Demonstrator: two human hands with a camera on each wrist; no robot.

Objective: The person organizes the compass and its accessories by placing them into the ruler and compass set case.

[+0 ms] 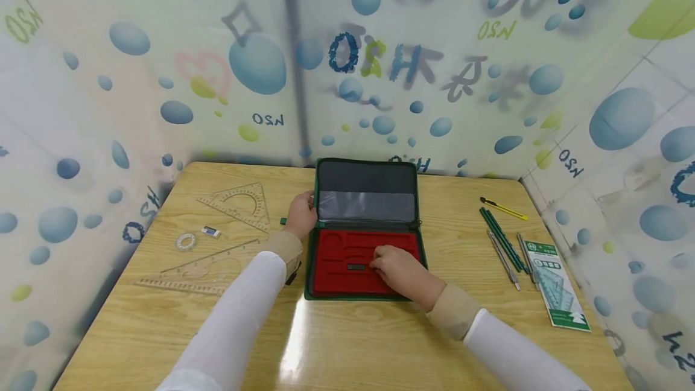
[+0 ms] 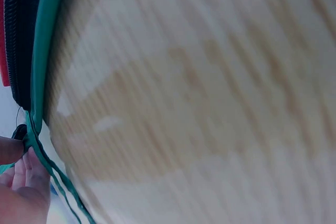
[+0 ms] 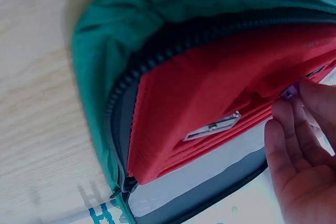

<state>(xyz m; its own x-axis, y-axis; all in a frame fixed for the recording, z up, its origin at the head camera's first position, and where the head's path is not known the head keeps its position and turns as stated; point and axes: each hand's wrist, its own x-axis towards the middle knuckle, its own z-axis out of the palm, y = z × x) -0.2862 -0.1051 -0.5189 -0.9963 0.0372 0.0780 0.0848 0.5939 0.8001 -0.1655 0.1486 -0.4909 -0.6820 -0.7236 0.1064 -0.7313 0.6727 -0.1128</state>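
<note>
A green zip case (image 1: 311, 282) lies unfolded on the table, its red moulded tray (image 1: 331, 279) towards me and its dark lid (image 1: 366, 174) standing at the back. My left hand (image 1: 301, 215) is at the case's left side; its thumb and fingers pinch the green edge (image 2: 34, 140) near the fold. Over the tray, my right hand (image 1: 404, 271) pinches a small purple piece (image 3: 289, 92) between thumb and fingers; its kind is unclear. A small dark box (image 1: 356, 267) sits in a tray slot. A silver metal part (image 3: 212, 127) lies in another recess.
Left on the table are a set square (image 1: 255, 216), a larger set square (image 1: 190, 275), an eraser (image 1: 210, 232) and a tape roll (image 1: 186, 241). Right are a yellow cutter (image 1: 505, 207), green pencils (image 1: 502, 237), a compass-like metal tool (image 1: 504, 261) and a green-white packet (image 1: 556, 288).
</note>
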